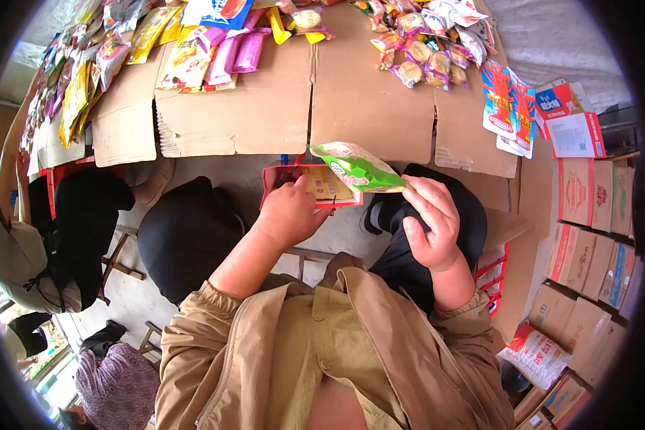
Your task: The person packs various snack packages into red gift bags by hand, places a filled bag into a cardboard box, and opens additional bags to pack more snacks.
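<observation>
A red open-topped box point(269, 188) sits between my knees, just below the edge of the cardboard-covered table. My left hand point(290, 213) grips its near wall, with fingers reaching inside and the thumb outside. Yellowish packets point(331, 185) lie in the box, partly hidden by that hand. A green snack packet point(362, 169) is held by its right corner at the fingertips of my right hand point(435, 222); the thumb stands apart from it. The packet tilts over the right end of the box.
Flattened cardboard point(229, 125) covers the table. Yellow and purple packets point(226, 57) lie at the back left, small wrapped snacks point(437, 68) at the back right. Red-blue printed cards point(509, 107) rest at the right edge. Cartons point(588, 247) are stacked right; another person point(32, 251) sits left.
</observation>
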Demonstrator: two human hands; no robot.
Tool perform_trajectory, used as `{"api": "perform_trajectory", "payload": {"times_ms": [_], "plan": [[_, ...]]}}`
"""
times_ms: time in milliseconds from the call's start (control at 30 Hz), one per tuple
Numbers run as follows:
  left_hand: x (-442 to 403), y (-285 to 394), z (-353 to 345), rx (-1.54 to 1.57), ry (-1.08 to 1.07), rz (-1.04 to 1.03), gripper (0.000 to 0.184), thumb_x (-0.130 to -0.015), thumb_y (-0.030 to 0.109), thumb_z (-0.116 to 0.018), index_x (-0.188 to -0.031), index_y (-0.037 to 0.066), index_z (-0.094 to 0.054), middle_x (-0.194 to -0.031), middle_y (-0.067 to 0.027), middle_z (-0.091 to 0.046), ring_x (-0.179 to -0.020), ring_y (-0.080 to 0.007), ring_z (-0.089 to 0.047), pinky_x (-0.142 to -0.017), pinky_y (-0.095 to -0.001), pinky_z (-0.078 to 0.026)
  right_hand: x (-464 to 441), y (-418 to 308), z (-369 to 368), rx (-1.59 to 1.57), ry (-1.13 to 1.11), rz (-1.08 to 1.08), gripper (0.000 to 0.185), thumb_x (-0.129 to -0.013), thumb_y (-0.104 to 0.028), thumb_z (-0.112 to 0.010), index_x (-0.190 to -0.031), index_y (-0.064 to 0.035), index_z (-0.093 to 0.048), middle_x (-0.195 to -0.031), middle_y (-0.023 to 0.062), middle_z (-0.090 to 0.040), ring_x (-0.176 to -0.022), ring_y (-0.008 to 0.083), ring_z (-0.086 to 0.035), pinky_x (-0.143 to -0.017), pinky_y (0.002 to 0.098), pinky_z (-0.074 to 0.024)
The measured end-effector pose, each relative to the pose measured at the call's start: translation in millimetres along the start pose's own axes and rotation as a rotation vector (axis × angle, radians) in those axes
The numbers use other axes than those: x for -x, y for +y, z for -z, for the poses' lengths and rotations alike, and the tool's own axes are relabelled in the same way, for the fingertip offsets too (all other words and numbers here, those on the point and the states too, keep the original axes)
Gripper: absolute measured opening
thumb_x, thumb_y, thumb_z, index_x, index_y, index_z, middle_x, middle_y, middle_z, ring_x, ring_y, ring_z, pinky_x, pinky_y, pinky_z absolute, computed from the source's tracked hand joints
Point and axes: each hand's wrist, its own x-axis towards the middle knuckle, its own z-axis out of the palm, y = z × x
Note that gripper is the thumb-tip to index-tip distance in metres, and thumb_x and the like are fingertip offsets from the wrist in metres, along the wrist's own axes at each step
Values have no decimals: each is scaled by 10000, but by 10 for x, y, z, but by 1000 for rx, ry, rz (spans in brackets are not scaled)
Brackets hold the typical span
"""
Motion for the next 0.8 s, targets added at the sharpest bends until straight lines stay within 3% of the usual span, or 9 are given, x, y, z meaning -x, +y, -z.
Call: {"api": "perform_trajectory", "payload": {"times_ms": [67,200,267,367,467,600,667,800], "plan": [[-35,36,48,-52,-105,21,484,-899,470,-737,-985,-6,-708,-1247,-216,-654,-967,-341,-711,-849,-454,-581,13,-4,18,-9,7,-4,381,-969,-253,-668,-1170,67,-721,-1265,196,-710,-1082,385,-676,-961,462,-548],[-81,51,65,7,-112,49,610,-858,502,-775,-1157,-20,-674,-1272,-204,-638,-994,-339,-709,-875,-463,-576,22,14,43,-25,21,7,380,-967,-248,-667,-1177,65,-717,-1267,197,-710,-1083,384,-678,-958,461,-549],[-82,20,64,73,-132,24,782,-815,510,-815,-1328,-30,-578,-1336,-198,-600,-1079,-332,-697,-931,-454,-569,35,28,54,-28,24,7,380,-967,-247,-666,-1178,64,-716,-1267,198,-709,-1085,384,-678,-957,461,-549],[-64,8,75,137,-118,36,878,-781,511,-849,-1383,-36,-517,-1393,-199,-558,-1167,-353,-668,-984,-448,-555,35,31,60,-20,3,18,382,-967,-250,-665,-1181,63,-715,-1268,199,-708,-1088,383,-679,-960,462,-548],[-13,22,142,69,-52,48,861,-772,572,-839,-1298,-57,-577,-1430,-214,-531,-1137,-365,-674,-987,-441,-555,6,8,50,-27,-2,13,379,-970,-251,-663,-1177,62,-714,-1272,199,-707,-1091,382,-679,-962,463,-547],[65,-5,178,46,-31,65,875,-754,561,-860,-1305,-57,-576,-1404,-204,-544,-1146,-368,-662,-997,-440,-549,-14,-11,7,-34,-13,28,378,-977,-255,-662,-1178,61,-714,-1274,199,-705,-1091,383,-680,-960,463,-546],[91,9,303,20,-79,116,897,-741,480,-890,-1383,-25,-519,-1419,-191,-546,-1215,-369,-626,-1016,-437,-537,-54,-17,-28,-39,-15,38,379,-979,-258,-662,-1181,59,-714,-1274,199,-705,-1091,383,-680,-959,464,-546],[178,-8,422,-1,-61,100,806,-750,448,-886,-1324,-22,-571,-1380,-169,-583,-1210,-346,-624,-1005,-425,-539,-114,-51,-75,-23,-40,46,376,-986,-262,-656,-1177,55,-718,-1270,196,-707,-1097,381,-678,-961,464,-547]]}}
